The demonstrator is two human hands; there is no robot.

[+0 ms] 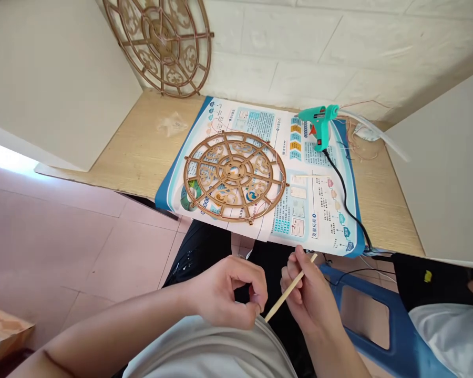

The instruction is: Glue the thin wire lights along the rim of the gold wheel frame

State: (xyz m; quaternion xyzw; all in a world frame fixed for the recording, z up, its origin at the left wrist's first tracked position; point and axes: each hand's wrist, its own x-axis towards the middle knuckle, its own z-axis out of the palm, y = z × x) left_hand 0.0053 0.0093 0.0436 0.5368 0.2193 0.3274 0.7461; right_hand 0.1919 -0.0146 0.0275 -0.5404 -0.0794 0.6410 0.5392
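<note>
My right hand (305, 289) is closed around a pale wooden stick like a chopstick (286, 295), which slants down toward my lap. My left hand (232, 291) is beside it, with thumb and forefinger pinched together near the stick's lower end. Whatever may be between those fingertips is too small to make out. Beyond my hands, a round brown openwork frame (236, 172) with scroll patterns lies flat on a printed sheet (323, 210). A teal glue gun (319, 123) stands on the sheet to the right, a white glue stick (374, 131) extending from its rear.
A second openwork frame (163, 42) leans against the white wall (284, 42). Thin reddish wires (357, 144) lie behind the glue gun, whose black cord (347, 197) crosses the sheet. White panels flank the wooden table (130, 152). A blue stool (402, 336) and another person (453, 331) are at right.
</note>
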